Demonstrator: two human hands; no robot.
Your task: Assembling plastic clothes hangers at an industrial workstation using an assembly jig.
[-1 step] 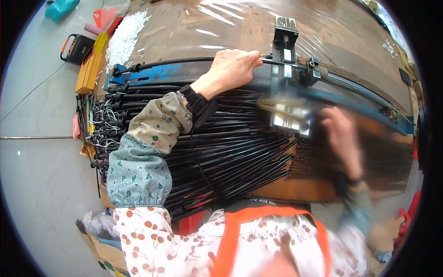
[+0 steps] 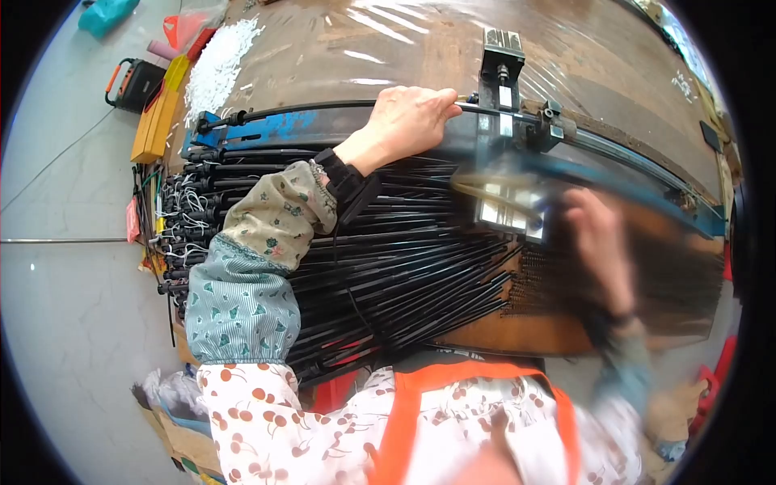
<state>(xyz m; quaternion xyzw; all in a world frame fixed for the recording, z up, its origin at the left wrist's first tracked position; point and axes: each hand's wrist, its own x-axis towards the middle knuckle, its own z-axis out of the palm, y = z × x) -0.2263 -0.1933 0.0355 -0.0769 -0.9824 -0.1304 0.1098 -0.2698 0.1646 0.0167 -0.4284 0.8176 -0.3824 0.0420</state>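
My left hand point(image 2: 408, 119) is closed round a long black rod point(image 2: 299, 106), its thumb and fingers near the rod's middle. The rod's thick left end rests by the blue bracket point(image 2: 267, 132) of a long metal fixture, and its other end runs toward a metal clamp block point(image 2: 551, 129). My right hand point(image 2: 600, 246), smeared by motion, is beside the fixture's lower silver blocks point(image 2: 508, 217), to their right. Its fingers are too blurred to read. Thin yellowish tubes point(image 2: 493, 191) blur above those blocks. Below my left hand lies a thick pile of black rods point(image 2: 388, 267).
White strings point(image 2: 190, 202) hang among the pile's left ends. White plastic bits point(image 2: 225, 69) lie heaped at the far left of the film-covered table point(image 2: 323, 56). A small cylinder unit point(image 2: 503, 55) stands behind the fixture. On the floor is a black and orange box point(image 2: 136, 85).
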